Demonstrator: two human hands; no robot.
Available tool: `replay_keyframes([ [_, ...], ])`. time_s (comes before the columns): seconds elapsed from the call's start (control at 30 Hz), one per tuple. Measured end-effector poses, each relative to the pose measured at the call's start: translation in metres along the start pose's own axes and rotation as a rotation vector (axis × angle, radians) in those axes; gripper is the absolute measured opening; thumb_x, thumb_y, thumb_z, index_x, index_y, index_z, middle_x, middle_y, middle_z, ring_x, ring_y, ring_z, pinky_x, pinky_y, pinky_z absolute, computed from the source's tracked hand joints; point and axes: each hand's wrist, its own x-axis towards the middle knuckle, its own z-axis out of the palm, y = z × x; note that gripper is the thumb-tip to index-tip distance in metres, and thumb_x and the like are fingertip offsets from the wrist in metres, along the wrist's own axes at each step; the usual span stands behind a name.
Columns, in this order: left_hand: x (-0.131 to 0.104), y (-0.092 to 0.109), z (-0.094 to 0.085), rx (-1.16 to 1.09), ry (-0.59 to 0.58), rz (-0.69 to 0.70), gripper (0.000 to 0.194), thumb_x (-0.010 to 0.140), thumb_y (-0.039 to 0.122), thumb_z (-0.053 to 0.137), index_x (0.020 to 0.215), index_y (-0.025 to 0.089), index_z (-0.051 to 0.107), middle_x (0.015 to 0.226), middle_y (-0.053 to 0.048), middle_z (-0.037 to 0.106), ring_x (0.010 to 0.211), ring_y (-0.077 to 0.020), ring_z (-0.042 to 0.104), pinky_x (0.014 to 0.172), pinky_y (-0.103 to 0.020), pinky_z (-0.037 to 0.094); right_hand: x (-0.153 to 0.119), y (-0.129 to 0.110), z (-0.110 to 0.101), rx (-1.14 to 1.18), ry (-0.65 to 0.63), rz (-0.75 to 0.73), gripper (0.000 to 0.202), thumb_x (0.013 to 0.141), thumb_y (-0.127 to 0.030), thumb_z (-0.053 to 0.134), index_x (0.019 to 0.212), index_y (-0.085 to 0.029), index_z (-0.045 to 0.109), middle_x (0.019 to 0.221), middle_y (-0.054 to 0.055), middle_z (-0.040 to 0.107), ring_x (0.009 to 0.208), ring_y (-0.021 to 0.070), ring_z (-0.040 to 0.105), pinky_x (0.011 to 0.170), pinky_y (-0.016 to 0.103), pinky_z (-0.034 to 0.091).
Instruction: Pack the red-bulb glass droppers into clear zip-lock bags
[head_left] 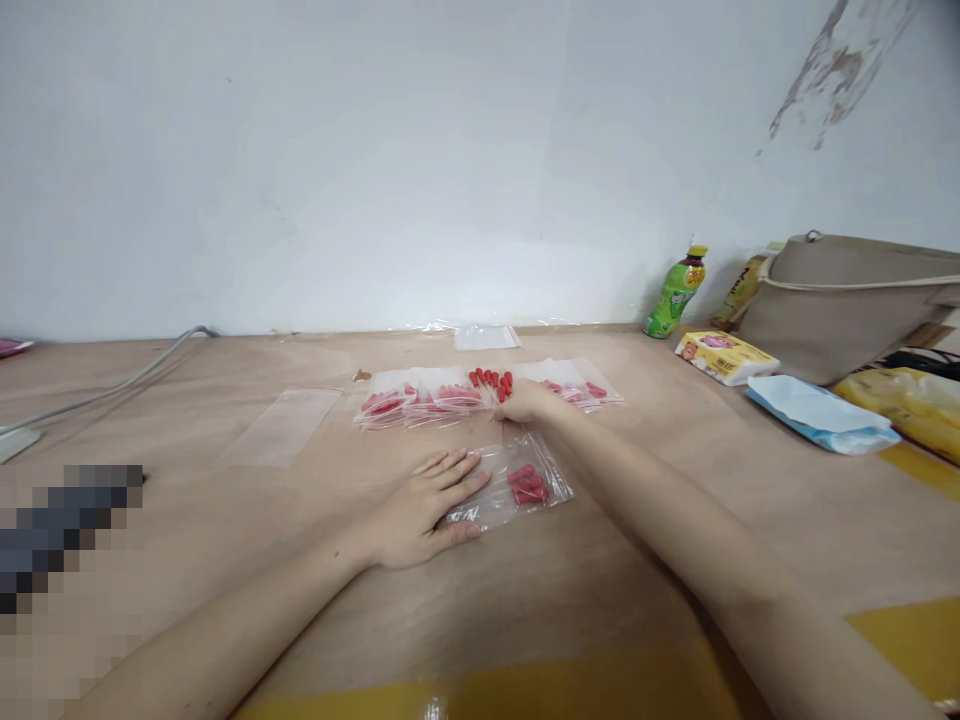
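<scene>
My left hand (pixel 431 505) lies flat, fingers spread, on the left part of a clear plastic zip bag (pixel 555 470). Inside that bag are several small red capsule-shaped pieces (pixel 529 485). Beyond it, my right hand (pixel 521 402) reaches to a small group of loose red pieces (pixel 490 380), its fingers curled together at their near edge. Whatever is between those fingertips is hidden. Filled bags of red pieces (pixel 420 395) overlap in a row left of my right hand, and further filled bags (pixel 581 385) lie just right of it.
A flat clear plastic sheet (pixel 285 428) lies at left, and a stack of empty-looking bags (pixel 487 338) by the wall. At right are a green bottle (pixel 676 295), a yellow tissue pack (pixel 726 357), a blue-white packet (pixel 821 415) and a grey bag (pixel 847 300). A cable (pixel 142 375) runs at left.
</scene>
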Motion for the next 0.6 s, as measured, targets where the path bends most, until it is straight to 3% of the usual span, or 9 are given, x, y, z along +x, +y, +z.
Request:
replay_keyframes([
  [0.2,-0.001,0.001,-0.001,-0.01,-0.004,-0.009,0.058,0.089,0.053,0.033,0.14,0.029,0.017,0.146,-0.002,0.01,0.133,-0.0251,0.011,0.108,-0.043,0.013,-0.008,0.004,-0.015,0.178,-0.062,0.164,0.015,0.058,-0.022,0.059,0.046,-0.016,0.052,0.043,0.004,0.054,0.041,0.0123,0.047,0.04,0.023,0.034],
  [0.33,0.0,0.0,-0.001,0.01,-0.015,-0.011,0.058,0.09,0.053,0.032,0.14,0.028,0.016,0.146,-0.002,0.009,0.134,-0.0243,0.01,0.108,-0.043,0.013,-0.018,0.019,-0.03,0.423,-0.048,0.182,0.015,0.063,-0.023,0.053,0.051,-0.014,0.052,0.05,0.007,0.059,0.038,0.0082,0.043,0.037,0.021,0.033],
  [0.5,0.0,-0.002,0.001,0.015,-0.007,-0.009,0.058,0.09,0.053,0.032,0.14,0.029,0.016,0.146,-0.002,0.01,0.134,-0.0242,0.01,0.108,-0.043,0.013,-0.05,0.042,-0.035,0.857,0.146,-0.011,0.007,0.062,-0.02,0.053,0.06,-0.016,0.048,0.054,0.0,0.056,0.044,0.0061,0.047,0.043,0.018,0.038],
  [0.6,0.0,-0.002,0.001,0.019,-0.004,-0.007,0.058,0.09,0.053,0.032,0.14,0.029,0.016,0.146,-0.002,0.009,0.134,-0.0241,0.011,0.108,-0.043,0.013,-0.071,0.057,-0.03,1.048,0.188,-0.133,0.018,0.056,-0.018,0.061,0.064,-0.018,0.045,0.051,-0.005,0.052,0.043,0.0061,0.046,0.041,0.017,0.035],
])
